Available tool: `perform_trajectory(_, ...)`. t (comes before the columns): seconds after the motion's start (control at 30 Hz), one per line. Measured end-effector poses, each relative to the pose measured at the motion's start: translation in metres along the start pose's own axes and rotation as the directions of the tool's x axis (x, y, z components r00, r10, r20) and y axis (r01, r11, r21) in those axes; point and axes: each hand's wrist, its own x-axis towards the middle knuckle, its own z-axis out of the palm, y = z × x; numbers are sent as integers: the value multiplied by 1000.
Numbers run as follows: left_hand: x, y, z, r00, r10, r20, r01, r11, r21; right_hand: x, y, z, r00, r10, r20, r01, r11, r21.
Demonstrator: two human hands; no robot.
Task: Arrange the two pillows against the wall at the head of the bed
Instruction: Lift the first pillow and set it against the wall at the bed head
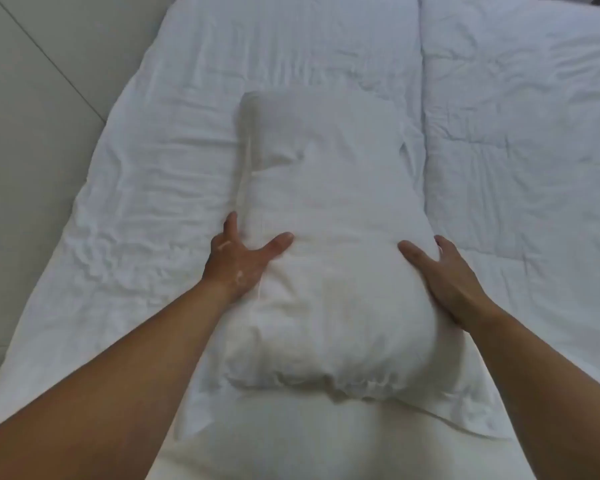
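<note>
A white pillow [329, 244] lies lengthwise on the bed in the middle of the view, its near end bulging towards me. My left hand [238, 258] clasps its left side, thumb on top and fingers along the edge. My right hand [445, 275] clasps its right side in the same way. A second pale pillow [291, 441] lies under its near end, at the bottom of the view, partly covered. No wall or headboard shows.
A crumpled white duvet [174, 174] covers the bed, with a second quilted one [520, 150] beside it on the right. Pale tiled floor [32, 116] runs along the bed's left edge.
</note>
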Motion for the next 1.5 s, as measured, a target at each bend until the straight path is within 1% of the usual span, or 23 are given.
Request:
perform_trajectory(0.07,18,-3,8,1000,0,8,1,999,-33,15,4,2,999,17,27,-18,998,54)
perform_trajectory(0.13,32,-9,18,999,-28,47,30,999,-44,27,14,3,996,46,74,-52,996,78)
perform_trajectory(0.2,41,-16,32,998,-37,50,38,999,-16,36,25,10,994,68,86,-76,992,98)
perform_trajectory(0.3,47,-24,43,999,-28,34,27,999,26,43,39,22,993,59,101,-72,989,127)
perform_trajectory(0.37,49,-27,45,1000,-22,22,22,1000,21,44,42,28,994,55,96,-69,986,151)
perform_trajectory(0.47,47,-29,41,1000,-5,29,7,996,-86,39,37,31,996,32,84,-49,976,214)
perform_trajectory(0.57,33,-26,31,998,8,62,5,979,-205,20,27,26,999,-30,43,17,962,273)
perform_trajectory(0.7,-5,-18,19,995,74,66,-51,951,-304,-19,13,13,993,-118,-18,118,940,320)
perform_trajectory(0.8,-40,-17,11,990,139,1,-131,934,-332,-53,6,0,985,-169,-38,172,929,327)
perform_trajectory(0.97,-108,-25,-1,983,172,-60,-182,918,-353,-116,3,-18,970,-242,-32,240,924,298)
perform_trajectory(1.07,-150,-31,-10,975,193,-107,-219,909,-355,-155,6,-25,958,-283,-38,280,908,311)
perform_trajectory(1.2,-207,-42,-28,956,240,-167,-283,903,-322,-206,13,-29,939,-341,-43,334,877,346)
perform_trajectory(1.27,-234,-48,-44,937,267,-226,-328,896,-300,-230,13,-28,925,-377,-43,367,858,360)
perform_trajectory(1.5,-317,-63,-117,876,308,-371,-399,896,-197,-290,-16,2,862,-506,-21,459,764,453)
